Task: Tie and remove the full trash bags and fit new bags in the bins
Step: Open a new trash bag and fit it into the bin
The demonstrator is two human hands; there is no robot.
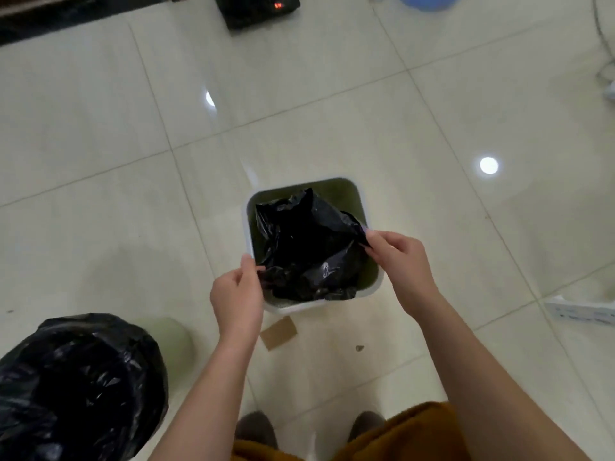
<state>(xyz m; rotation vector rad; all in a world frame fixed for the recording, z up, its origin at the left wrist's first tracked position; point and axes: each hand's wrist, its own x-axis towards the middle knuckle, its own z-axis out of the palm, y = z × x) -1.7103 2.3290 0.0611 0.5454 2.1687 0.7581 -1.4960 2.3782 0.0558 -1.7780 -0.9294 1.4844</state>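
Observation:
A small square white bin (249,224) with an olive inside stands on the tiled floor just ahead of my feet. A crumpled black trash bag (306,247) lies loosely in it, bunched toward the middle. My left hand (238,294) pinches the bag's edge at the bin's near left corner. My right hand (396,257) pinches the bag's edge at the right side of the rim. At the lower left stands a round bin lined with another black bag (80,380), its mouth spread open.
A brown cardboard scrap (279,332) and a small dark crumb (359,348) lie on the floor near the square bin. A black device (256,10) sits at the far top, a blue object (429,1) top right, a white power strip (580,311) at right.

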